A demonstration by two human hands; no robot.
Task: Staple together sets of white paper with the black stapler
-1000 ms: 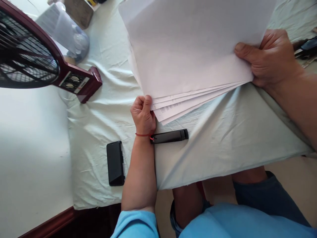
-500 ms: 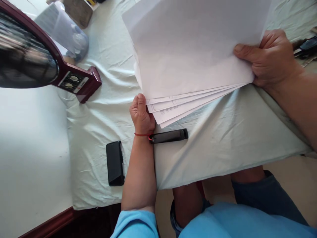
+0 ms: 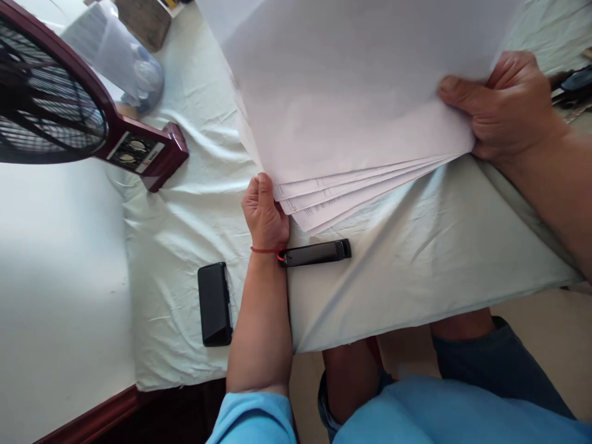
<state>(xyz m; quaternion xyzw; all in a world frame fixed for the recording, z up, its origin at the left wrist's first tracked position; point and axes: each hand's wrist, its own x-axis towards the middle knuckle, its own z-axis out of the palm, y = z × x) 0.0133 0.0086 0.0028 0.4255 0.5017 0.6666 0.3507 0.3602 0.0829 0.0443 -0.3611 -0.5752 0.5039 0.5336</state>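
Lifting higher than half a second ago, the top sheet of the stack of white papers (image 3: 351, 105) now spreads further toward the upper left of the frame, its left edge covering more of the pale cloth there. The fanned lower sheets have slid slightly to the right. Neither hand has shifted much, and the mesh of the maroon racket (image 3: 139, 151) at the upper left, blurred before, is sharp again. The left hand (image 3: 264, 213), just left of the frame's centre, has its grip curled nearly closed, the thumb pressed against the lower left corner of the fanned sheets, so the papers rise up and to the right from that grip. The right hand (image 3: 509, 105), at the upper right, has its grip clamped on the stack's right edge, with the thumb lying flat on the top sheet and the fingers folded behind; the papers extend leftward from it across the top of the frame. The stack is tilted up over the cloth-covered bench (image 3: 416, 259). A black bar-shaped device (image 3: 315, 253) lies on the cloth just below the fanned corner, its left end touching the left wrist. A dark phone (image 3: 215, 303) lies near it at the lower left, apart from both hands.
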